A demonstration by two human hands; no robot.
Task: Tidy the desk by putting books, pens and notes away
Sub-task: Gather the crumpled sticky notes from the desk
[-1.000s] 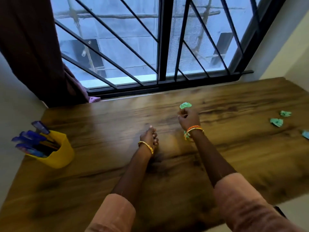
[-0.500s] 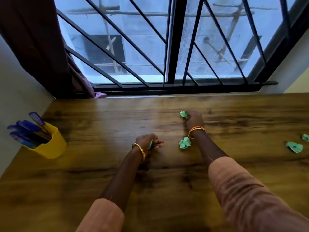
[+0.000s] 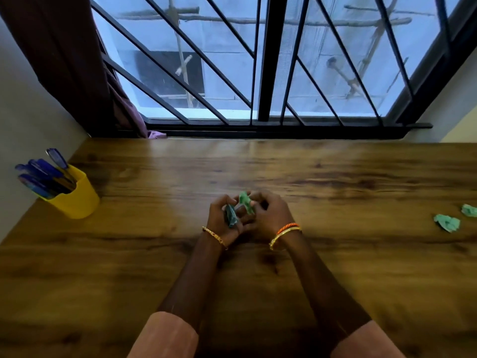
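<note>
left hand: fingers curled round a crumpled green note, dark and creased, held in the palm just above the surface.
right hand: fingers bent, pinching a second crumpled note, lighter green, between the two hands; the hands touch at the fingertips.
loose notes: two more green paper wads lie on the right of the surface, one nearer, one at the frame edge and partly cut off; both well apart from the hands.
cup: smooth yellow plastic, round, tapering, standing at the far left near the wall.
pens: several blue ones, glossy, leaning left out of the cup; how many i cannot tell.
bangles: a thin gold chain on the left wrist; a gold band with an orange cord on the right.
sleeves: soft pinkish cloth, pushed up the forearms, cut off by the lower edge.
surface: wood-grain top, brown with dark streaks, slightly shiny, running wall to wall beneath the window.
window: black metal frame with slanted bars; through it a pale wall and rough poles, hazy.
curtain: dark maroon fabric, bunched in folds at the left, its hem by the sill.
walls: plain and pale on both sides.
hard to make out: the palms and most of both held notes are hidden by fingers; the picture is soft with blur at the edges.
</note>
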